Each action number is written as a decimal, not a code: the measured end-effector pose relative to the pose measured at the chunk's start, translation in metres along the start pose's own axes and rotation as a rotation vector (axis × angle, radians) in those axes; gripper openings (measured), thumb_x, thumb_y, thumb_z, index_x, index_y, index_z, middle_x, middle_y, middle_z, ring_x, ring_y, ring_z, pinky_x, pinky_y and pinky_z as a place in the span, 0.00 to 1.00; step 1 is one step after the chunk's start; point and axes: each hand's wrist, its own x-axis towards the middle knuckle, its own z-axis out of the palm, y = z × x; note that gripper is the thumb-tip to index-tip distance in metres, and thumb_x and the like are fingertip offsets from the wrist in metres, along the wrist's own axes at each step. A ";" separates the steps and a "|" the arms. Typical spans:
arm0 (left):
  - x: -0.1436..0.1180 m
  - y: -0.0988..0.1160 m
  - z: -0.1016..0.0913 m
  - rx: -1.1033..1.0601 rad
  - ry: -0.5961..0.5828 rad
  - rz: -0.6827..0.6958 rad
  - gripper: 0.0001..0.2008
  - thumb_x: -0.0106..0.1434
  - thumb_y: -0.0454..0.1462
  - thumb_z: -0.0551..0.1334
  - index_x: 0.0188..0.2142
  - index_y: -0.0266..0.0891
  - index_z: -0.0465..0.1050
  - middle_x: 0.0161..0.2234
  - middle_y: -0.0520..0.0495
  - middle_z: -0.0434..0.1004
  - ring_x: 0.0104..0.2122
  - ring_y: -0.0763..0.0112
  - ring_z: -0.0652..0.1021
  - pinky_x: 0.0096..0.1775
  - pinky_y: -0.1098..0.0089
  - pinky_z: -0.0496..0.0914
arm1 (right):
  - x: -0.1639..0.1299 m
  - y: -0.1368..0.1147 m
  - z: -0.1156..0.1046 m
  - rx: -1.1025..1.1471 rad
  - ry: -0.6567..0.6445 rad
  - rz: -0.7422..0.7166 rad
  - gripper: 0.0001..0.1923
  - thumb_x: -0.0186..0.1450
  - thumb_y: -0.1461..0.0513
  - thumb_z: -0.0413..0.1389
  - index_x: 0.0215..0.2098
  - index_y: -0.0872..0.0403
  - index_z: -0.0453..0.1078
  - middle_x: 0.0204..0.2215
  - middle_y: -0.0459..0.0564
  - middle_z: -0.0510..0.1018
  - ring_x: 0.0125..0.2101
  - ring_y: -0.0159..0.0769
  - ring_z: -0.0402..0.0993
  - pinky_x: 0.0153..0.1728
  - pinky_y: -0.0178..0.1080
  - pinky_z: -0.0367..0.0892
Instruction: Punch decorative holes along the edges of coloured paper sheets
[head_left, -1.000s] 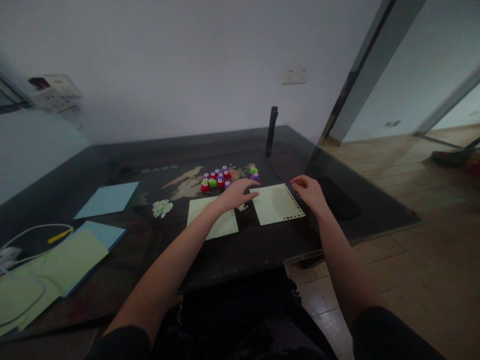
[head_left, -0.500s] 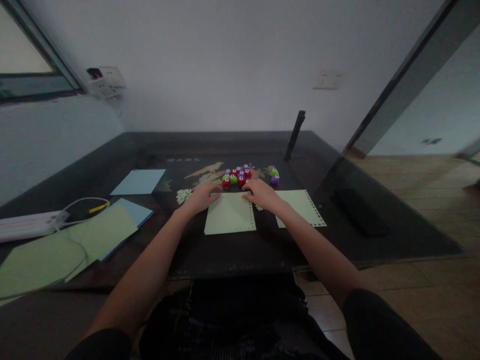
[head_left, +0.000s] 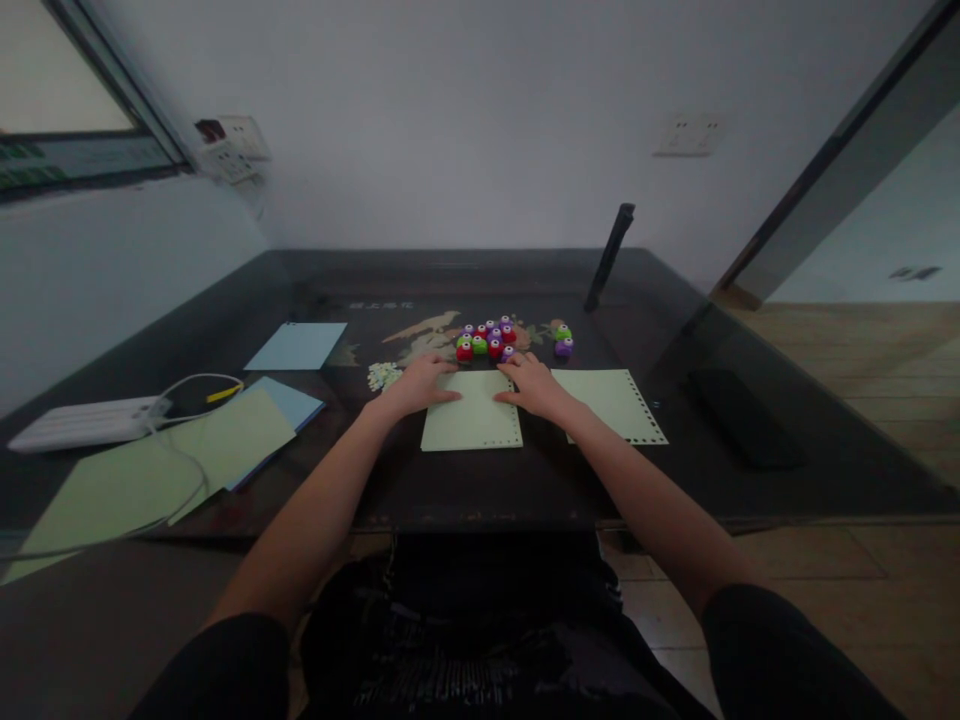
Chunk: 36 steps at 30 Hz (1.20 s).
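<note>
A pale yellow-green sheet of loose-leaf paper [head_left: 472,420] with punched holes along its right side lies in front of me. At its upper left corner rests my left hand [head_left: 418,388], thumb and fingers apart on the paper. My right hand [head_left: 538,390] lies over the upper right corner, thumb spread from the fingers. Just beyond the sheet sits a cluster of red, green and purple googly-eyed beads [head_left: 495,337]; my right fingertips are close to the nearest ones. Small pale pieces [head_left: 383,376] are heaped beside my left hand.
Another punched sheet [head_left: 611,405] lies under my right forearm. Two more eyed beads [head_left: 563,340] stand apart. Leftward are a blue sheet [head_left: 300,345], stacked coloured paper [head_left: 157,470] and a white power strip [head_left: 90,425] with a cable. A dark upright post [head_left: 609,258] and black flat object [head_left: 742,420] are on the right.
The camera view has shifted, so the whole scene sits a little higher and further right. My hands stay at the sheet's upper corners, with the left thumb slightly further onto the paper.
</note>
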 end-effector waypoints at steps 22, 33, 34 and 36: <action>0.001 0.006 -0.001 -0.007 0.063 -0.002 0.20 0.50 0.42 0.67 0.41 0.38 0.66 0.42 0.43 0.72 0.44 0.59 0.72 0.45 0.62 0.65 | 0.000 0.004 0.002 0.106 0.192 0.075 0.10 0.59 0.62 0.59 0.39 0.54 0.69 0.39 0.53 0.74 0.42 0.42 0.67 0.41 0.41 0.61; -0.001 0.003 -0.013 -0.049 0.147 -0.127 0.06 0.57 0.38 0.60 0.35 0.41 0.73 0.36 0.47 0.78 0.37 0.62 0.76 0.40 0.64 0.67 | 0.004 0.009 0.005 0.193 0.212 0.147 0.04 0.60 0.61 0.56 0.30 0.54 0.71 0.32 0.50 0.75 0.35 0.38 0.69 0.35 0.37 0.61; -0.001 0.003 -0.013 -0.039 0.149 -0.135 0.07 0.57 0.38 0.60 0.35 0.42 0.74 0.37 0.47 0.78 0.37 0.62 0.76 0.40 0.64 0.67 | 0.004 0.009 0.005 0.184 0.207 0.145 0.04 0.61 0.61 0.56 0.30 0.54 0.72 0.32 0.51 0.75 0.35 0.38 0.69 0.35 0.37 0.61; -0.001 0.002 -0.013 -0.013 0.147 -0.156 0.08 0.58 0.39 0.60 0.37 0.42 0.74 0.37 0.47 0.79 0.37 0.62 0.76 0.40 0.64 0.68 | 0.003 0.008 0.003 0.172 0.196 0.137 0.05 0.61 0.62 0.56 0.31 0.54 0.73 0.33 0.51 0.76 0.36 0.38 0.70 0.35 0.38 0.61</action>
